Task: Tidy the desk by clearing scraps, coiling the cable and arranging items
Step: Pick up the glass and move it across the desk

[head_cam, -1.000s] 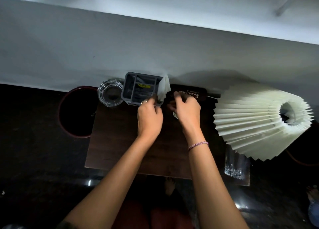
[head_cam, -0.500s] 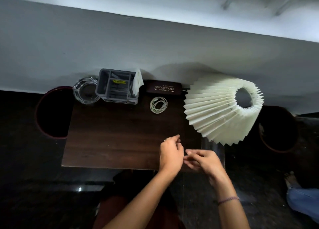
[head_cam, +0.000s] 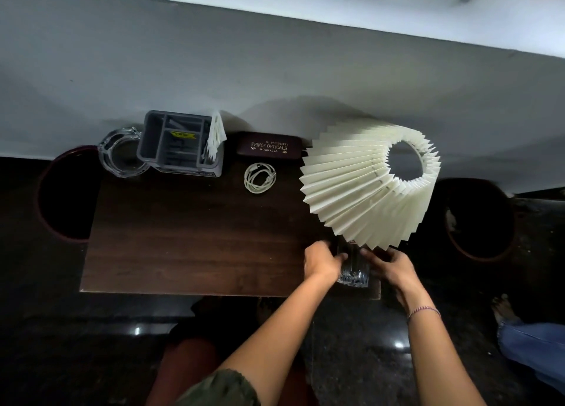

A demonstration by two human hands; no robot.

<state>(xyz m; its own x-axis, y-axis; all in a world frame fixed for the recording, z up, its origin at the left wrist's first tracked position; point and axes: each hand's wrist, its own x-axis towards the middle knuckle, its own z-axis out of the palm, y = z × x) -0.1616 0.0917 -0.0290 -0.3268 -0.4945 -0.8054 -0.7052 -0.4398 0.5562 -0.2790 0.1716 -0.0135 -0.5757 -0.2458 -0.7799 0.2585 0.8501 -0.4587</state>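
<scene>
A cream pleated lamp shade [head_cam: 360, 188] leans over the right side of the dark wooden desk [head_cam: 183, 240]. Under it stands the lamp's clear glass base [head_cam: 354, 272], near the front right corner. My left hand [head_cam: 321, 260] grips the base from the left and my right hand [head_cam: 389, 266] closes on it from the right, fingers partly under the shade. A coiled white cable [head_cam: 260, 178] lies at the back, in front of a brown glasses case [head_cam: 269, 149]. Folded white paper [head_cam: 215, 136] stands in a grey organiser [head_cam: 179, 149].
A glass ashtray [head_cam: 122, 155] sits at the desk's back left corner, by the wall. A dark round bin [head_cam: 61, 197] stands on the floor to the left and a round pot [head_cam: 477, 219] to the right. Another person's foot and jeans [head_cam: 532, 341] are at the far right.
My hands came back from the organiser at the rear to the front edge, then went right onto the lamp's glass base. The view has shifted left.
</scene>
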